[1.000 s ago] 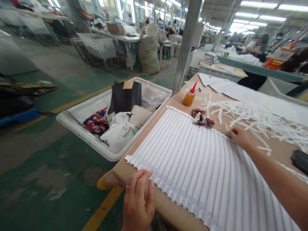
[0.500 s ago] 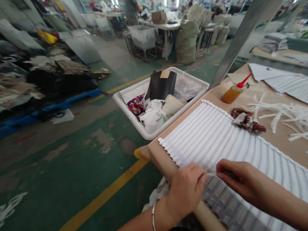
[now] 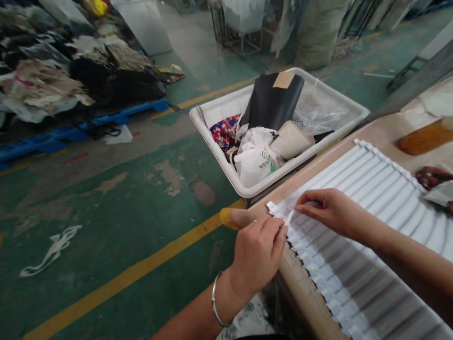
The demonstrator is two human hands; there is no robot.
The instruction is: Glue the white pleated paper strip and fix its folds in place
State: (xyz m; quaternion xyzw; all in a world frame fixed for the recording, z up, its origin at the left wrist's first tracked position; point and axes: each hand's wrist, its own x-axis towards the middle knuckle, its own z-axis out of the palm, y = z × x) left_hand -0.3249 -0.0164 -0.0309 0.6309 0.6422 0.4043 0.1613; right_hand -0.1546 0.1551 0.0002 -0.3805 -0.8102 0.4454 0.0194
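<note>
A short white strip [image 3: 289, 216] is stretched between my two hands. My left hand [image 3: 260, 243], with a silver bangle at its wrist, pinches the strip's lower end at the table edge. My right hand [image 3: 327, 208] is closed on its upper end, fingertips together. Beneath them lie overlapping white strips [image 3: 354, 189] in a long row, their ends stepped along the table's near edge. My hands are over the far left corner of that row. My right forearm covers part of it.
A white bin [image 3: 244, 191] holding a black sheet [image 3: 272, 104] and plastic bags [image 3: 256, 158] adjoins the table corner. An amber bottle [image 3: 424, 137] and a brown bundle [image 3: 433, 178] lie at right. Heaped scraps sit on a blue pallet [image 3: 81, 127]; a white ribbon [image 3: 53, 250] is on the floor.
Both hands have moved toward the far left corner of the row, still holding the white strip between them. The view has tilted down and shifted left.
</note>
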